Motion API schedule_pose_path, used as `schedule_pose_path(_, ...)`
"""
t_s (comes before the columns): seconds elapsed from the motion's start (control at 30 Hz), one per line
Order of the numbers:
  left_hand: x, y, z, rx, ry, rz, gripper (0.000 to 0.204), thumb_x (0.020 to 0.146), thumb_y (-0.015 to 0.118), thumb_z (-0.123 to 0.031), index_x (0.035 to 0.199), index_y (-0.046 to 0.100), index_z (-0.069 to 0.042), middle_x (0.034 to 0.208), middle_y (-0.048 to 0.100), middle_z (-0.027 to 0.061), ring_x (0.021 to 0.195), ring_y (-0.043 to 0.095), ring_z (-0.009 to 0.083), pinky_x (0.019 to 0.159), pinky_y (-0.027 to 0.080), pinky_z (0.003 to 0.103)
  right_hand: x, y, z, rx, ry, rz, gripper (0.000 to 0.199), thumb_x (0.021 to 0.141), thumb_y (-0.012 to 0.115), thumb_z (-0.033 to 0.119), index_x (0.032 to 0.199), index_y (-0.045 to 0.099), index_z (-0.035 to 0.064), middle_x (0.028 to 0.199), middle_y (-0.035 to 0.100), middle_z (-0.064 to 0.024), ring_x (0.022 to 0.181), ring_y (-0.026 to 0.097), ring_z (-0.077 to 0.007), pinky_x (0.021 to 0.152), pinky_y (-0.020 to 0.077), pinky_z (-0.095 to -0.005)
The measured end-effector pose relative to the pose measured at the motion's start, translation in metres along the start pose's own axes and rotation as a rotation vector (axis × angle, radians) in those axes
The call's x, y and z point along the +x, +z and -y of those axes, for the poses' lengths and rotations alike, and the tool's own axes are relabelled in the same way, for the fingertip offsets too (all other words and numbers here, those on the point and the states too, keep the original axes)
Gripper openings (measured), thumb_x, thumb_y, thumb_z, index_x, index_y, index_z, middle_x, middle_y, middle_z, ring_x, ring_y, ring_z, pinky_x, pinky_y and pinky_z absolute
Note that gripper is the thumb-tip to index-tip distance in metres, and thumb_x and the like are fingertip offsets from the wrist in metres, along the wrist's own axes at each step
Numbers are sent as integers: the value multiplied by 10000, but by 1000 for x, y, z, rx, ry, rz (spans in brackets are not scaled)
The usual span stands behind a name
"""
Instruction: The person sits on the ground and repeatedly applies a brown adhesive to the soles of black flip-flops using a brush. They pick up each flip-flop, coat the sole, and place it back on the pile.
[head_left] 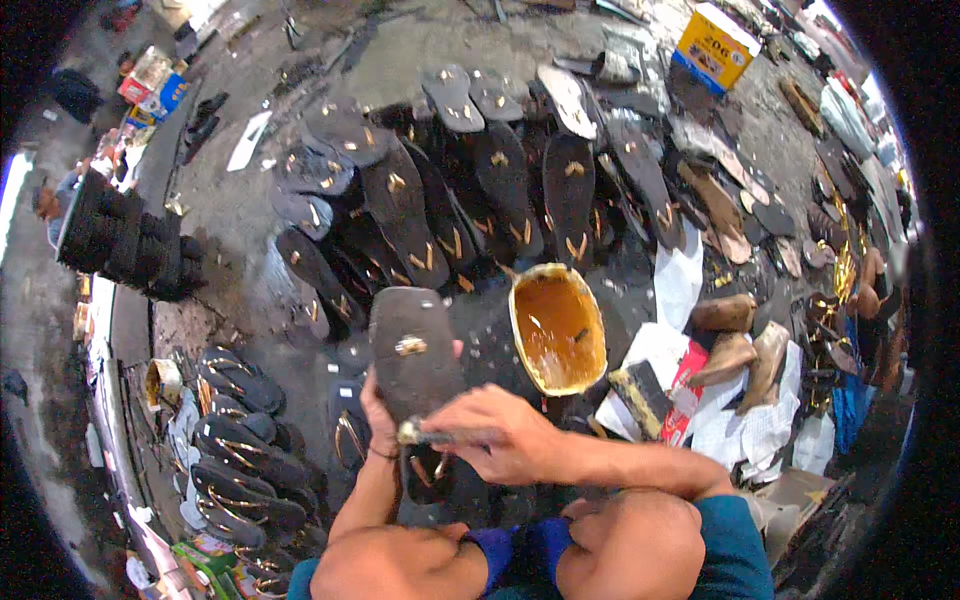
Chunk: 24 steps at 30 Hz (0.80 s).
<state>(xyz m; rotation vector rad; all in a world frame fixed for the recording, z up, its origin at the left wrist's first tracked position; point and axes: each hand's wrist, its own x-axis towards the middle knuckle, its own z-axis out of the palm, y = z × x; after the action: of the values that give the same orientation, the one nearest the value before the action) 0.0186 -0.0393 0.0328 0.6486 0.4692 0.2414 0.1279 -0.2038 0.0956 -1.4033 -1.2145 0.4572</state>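
Note:
My left hand [379, 418] is wrapped round the edge of a dark sandal sole [412, 375], holding it up in front of my knees. Small gold pieces show in the middle of that sole and toward its near end. In my right hand [510, 432] is a brush [465, 437] with a worn handle, closed in the fingers. Its tip lies over the sole's near part, close to my left wrist; whether it touches cannot be told. Just beyond my right hand stands an oval tub [517, 318] of amber, glue-like liquid [560, 335], its rim crusted.
Several dark soles with gold fittings [500, 180] stand in rows beyond the tub. Strapped sandals [245, 440] are stacked at the left. Wooden shoe lasts [728, 358] and papers [735, 425] lie at the right. A yellow box [714, 52] stands far right; a person [48, 203] is at far left.

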Motion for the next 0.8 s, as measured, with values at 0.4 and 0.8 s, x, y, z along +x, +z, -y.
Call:
schedule_pose_path(0.4,-13,-21,11,121,24,-255,804,927,397,-583,1508,364,-28,1504,433,221,1312,504,407,1106,422,516,68,-69,-72,-103,225,-354,212,930,695,105,1119,662,15,973,723,-102,891,683,-174,793,536,-297)
schedule_pose_path(0.8,-69,-141,5,-212,7,-571,708,967,416,-489,1482,354,-7,1445,415,269,1311,455,388,1097,390,473,-6,-50,-60,-152,329,-353,116,941,668,94,1035,678,26,1012,708,-97,911,659,-179,798,529,-351)
